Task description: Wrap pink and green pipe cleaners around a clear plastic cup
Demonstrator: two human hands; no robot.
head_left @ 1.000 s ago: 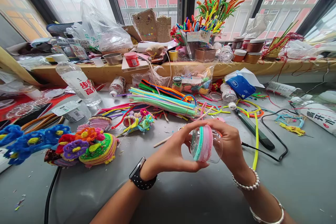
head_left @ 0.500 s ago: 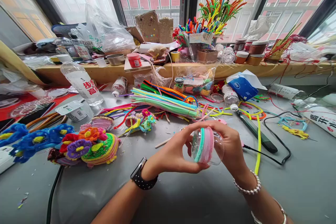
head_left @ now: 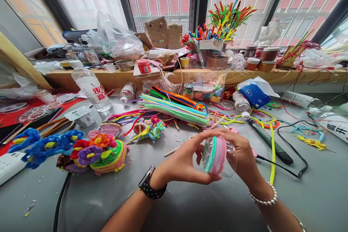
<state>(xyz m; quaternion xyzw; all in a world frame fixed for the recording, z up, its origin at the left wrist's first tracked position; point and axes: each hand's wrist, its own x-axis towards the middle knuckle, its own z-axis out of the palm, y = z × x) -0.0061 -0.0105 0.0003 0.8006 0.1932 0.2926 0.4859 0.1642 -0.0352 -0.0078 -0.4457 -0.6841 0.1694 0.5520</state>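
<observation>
Both my hands hold a small clear plastic bottle piece (head_left: 230, 159) wrapped with pink and teal pipe cleaner coils (head_left: 216, 154), a little above the grey table (head_left: 190, 206). My left hand (head_left: 185, 163), with a black watch at the wrist, grips it from the left, thumb underneath and fingers over the top. From the right, my right hand (head_left: 244, 156), wearing a beaded bracelet, wraps round it. A bundle of green and pastel pipe cleaners (head_left: 174, 108) lies just beyond my hands.
Finished pipe-cleaner flowers (head_left: 92, 150) and blue ones (head_left: 43, 145) lie at the left. A water bottle (head_left: 91, 87) stands behind them. A black tool with its cable (head_left: 272, 143) and a yellow pipe cleaner (head_left: 272, 159) lie at the right. The wooden sill (head_left: 174, 74) holds jars, bags and a pipe-cleaner bouquet (head_left: 225, 18).
My hands and the wrapped bottle piece keep the same grip; they sit slightly lower and further right in the picture as my head tilts.
</observation>
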